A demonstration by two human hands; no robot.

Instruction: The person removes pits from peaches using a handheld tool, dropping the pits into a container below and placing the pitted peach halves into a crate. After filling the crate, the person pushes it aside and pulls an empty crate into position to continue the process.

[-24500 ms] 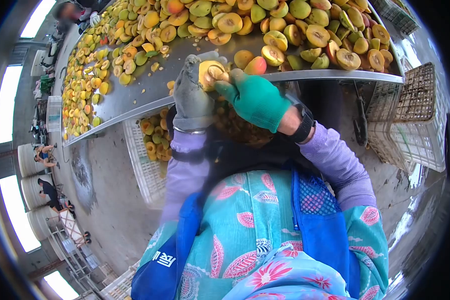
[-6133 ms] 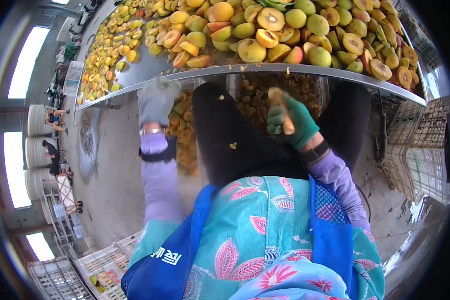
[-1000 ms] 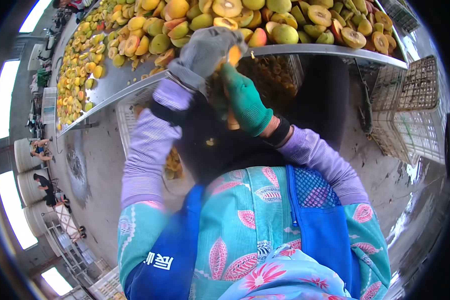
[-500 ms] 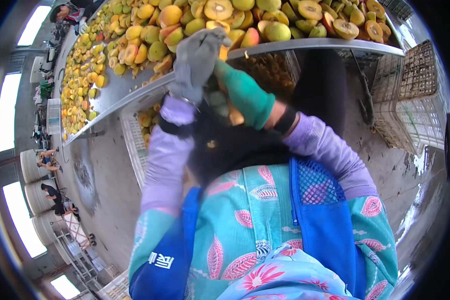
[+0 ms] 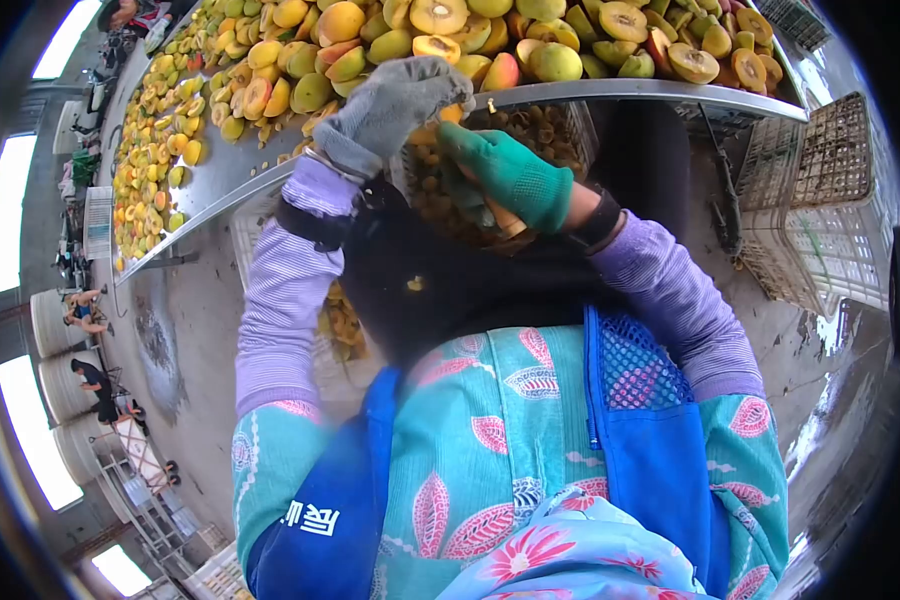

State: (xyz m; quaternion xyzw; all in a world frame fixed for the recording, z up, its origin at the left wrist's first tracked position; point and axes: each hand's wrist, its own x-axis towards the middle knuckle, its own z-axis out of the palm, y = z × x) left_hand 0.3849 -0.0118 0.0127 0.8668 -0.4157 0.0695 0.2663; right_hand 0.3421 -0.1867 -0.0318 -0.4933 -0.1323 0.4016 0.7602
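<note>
My left hand (image 5: 395,108), in a grey glove, is closed round an orange-yellow fruit piece (image 5: 451,113) just off the metal table's front edge (image 5: 530,93). Right beside it, my right hand (image 5: 510,175), in a green glove, is wrapped round a tool with a light wooden handle (image 5: 506,217); the tool's working end is hidden. Whole and halved yellow-green fruit (image 5: 554,62) is heaped on the table. Below my hands stands a container of small brown-orange pieces (image 5: 440,200).
White plastic crates (image 5: 805,210) are stacked on the right. More fruit (image 5: 342,325) sits in a crate low at my left. At the far left are people (image 5: 98,388) beside large pale tubs (image 5: 68,385), and another person (image 5: 130,14) is beyond the table.
My hands have moved apart slightly, the right one down and to the right. The wooden handle now shows more clearly, and my left forearm has swung left.
</note>
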